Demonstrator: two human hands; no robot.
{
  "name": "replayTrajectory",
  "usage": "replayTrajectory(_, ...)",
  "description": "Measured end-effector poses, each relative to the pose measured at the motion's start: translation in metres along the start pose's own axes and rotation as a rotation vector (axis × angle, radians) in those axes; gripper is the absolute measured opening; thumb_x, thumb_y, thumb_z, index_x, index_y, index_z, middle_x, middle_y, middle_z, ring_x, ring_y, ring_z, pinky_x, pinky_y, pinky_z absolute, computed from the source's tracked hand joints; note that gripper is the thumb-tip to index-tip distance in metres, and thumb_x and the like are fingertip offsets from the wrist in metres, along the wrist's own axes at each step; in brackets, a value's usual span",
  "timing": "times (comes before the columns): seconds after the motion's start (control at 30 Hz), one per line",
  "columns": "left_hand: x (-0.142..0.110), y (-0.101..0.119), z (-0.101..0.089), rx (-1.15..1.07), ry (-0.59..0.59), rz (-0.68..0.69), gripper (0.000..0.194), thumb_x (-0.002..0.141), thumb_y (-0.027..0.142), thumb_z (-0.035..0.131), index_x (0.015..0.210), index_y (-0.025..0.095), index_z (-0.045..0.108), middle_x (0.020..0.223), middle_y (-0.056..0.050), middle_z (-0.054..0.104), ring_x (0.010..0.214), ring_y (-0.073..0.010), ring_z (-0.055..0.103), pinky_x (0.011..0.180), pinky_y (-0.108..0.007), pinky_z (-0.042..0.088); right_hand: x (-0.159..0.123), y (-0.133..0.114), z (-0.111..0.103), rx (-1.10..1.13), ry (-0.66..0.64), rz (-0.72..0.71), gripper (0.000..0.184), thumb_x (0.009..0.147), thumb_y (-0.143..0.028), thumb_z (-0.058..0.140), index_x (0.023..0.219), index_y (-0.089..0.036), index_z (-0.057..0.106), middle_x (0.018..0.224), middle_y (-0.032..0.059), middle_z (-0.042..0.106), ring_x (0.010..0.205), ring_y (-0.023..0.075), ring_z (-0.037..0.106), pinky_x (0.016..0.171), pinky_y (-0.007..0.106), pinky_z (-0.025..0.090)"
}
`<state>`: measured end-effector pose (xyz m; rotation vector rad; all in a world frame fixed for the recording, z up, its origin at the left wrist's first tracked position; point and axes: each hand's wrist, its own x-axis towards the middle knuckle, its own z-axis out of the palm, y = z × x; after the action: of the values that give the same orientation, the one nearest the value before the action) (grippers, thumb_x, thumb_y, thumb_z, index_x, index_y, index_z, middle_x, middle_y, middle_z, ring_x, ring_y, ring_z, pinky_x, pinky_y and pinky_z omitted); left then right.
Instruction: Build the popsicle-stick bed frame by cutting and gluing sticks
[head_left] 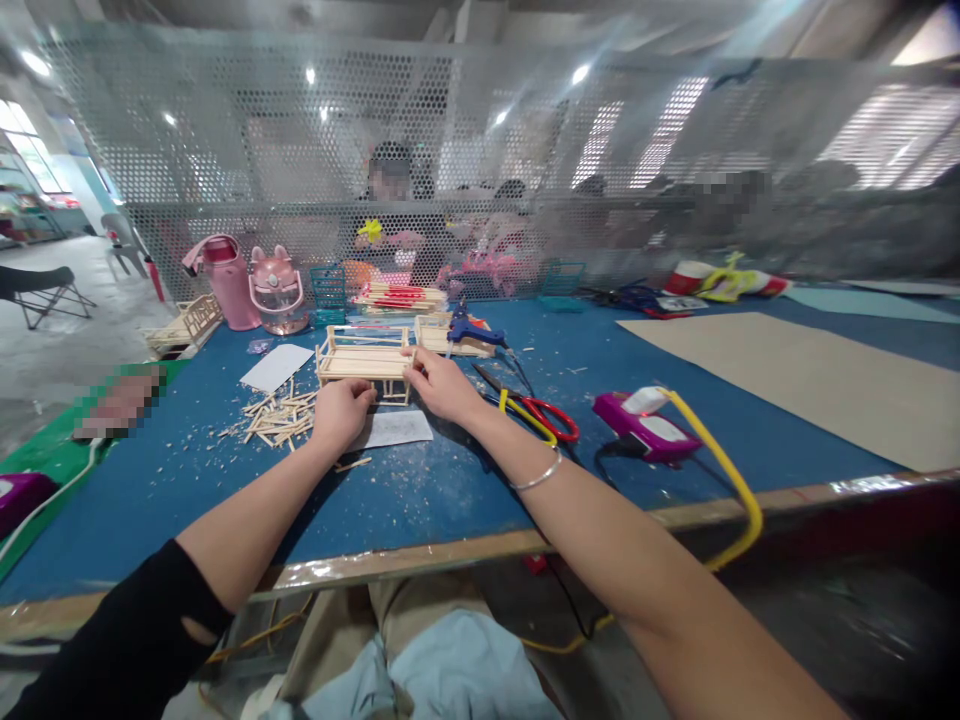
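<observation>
A small wooden stick model [365,361], like a little bench or bed frame, stands on the blue table. My left hand [343,408] is closed at its lower front left, fingertips pinched against a leg. My right hand [442,382] grips the model's right end between thumb and fingers. In front of the model lies a white paper strip [395,429]. Many short wooden sticks [281,418] are heaped left of my left hand. Just behind my right hand rests a blue glue gun [475,330].
Scissors with red handles [551,418] and a yellow-handled tool [517,405] lie right of my wrist. Farther right is a purple power strip [646,428] with a yellow cord. A pink bottle [227,285] and a clear jug [277,295] stand at the back left, before a perforated screen [292,150].
</observation>
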<state>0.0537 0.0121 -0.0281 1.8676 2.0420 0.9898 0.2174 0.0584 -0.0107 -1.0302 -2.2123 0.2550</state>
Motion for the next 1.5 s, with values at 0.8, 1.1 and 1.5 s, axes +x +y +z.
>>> replayTrajectory(0.8, 0.031, -0.093, -0.117, 0.595, -0.228, -0.238, 0.028, 0.061, 0.029, 0.056, 0.082, 0.020, 0.071, 0.090, -0.010, 0.069, 0.080, -0.0256, 0.062, 0.064, -0.027, 0.043, 0.001, 0.003, 0.001, -0.029, -0.019, 0.017, 0.025, 0.083, -0.022, 0.044, 0.104, -0.015, 0.054, 0.097, 0.0077, 0.063, 0.079, 0.0167, 0.055, 0.073, 0.026, 0.039)
replayTrajectory(1.1, 0.019, -0.079, -0.114, 0.555, -0.298, -0.194, 0.028, 0.064, 0.032, 0.057, 0.086, 0.022, 0.070, 0.093, -0.007, 0.069, 0.083, -0.0198, 0.061, 0.066, -0.022, 0.042, 0.001, 0.003, -0.001, -0.038, -0.029, 0.020, 0.025, 0.083, -0.024, 0.042, 0.103, -0.015, 0.054, 0.093, 0.0076, 0.064, 0.076, 0.0169, 0.056, 0.070, 0.026, 0.039)
replayTrajectory(1.5, 0.005, -0.068, -0.102, 0.328, -0.507, -0.050, 0.005, 0.052, 0.023, 0.061, 0.055, 0.021, 0.064, 0.057, 0.001, 0.063, 0.059, -0.0135, 0.055, 0.052, -0.021, 0.035, 0.001, 0.002, 0.000, -0.042, -0.033, 0.030, 0.028, 0.083, -0.024, 0.042, 0.107, -0.015, 0.053, 0.085, 0.0057, 0.064, 0.072, 0.0164, 0.055, 0.069, 0.025, 0.039)
